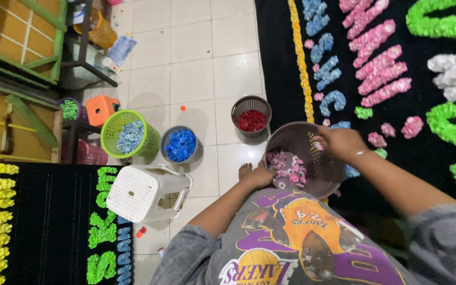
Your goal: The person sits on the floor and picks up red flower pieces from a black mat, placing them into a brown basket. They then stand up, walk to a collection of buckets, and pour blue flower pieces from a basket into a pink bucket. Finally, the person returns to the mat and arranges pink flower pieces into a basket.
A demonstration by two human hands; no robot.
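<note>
A brown perforated basket [329,174] tilts toward me and holds several pink paper flowers [289,168]. My left hand [260,177] grips the basket's near rim on the left side. My right hand [340,142] hovers over the basket's far rim with fingers pinched together around something small and pink, too small to tell for sure. Just beyond lies a black board [278,63] covered with blue, pink, green and white paper-flower shapes.
On the white tile floor stand a brown basket of red flowers [251,117], a grey basket of blue ones [181,144], a green basket [127,134], a small orange stool [101,108] and a white plastic stool [142,191]. Another black board [48,221] lies at left.
</note>
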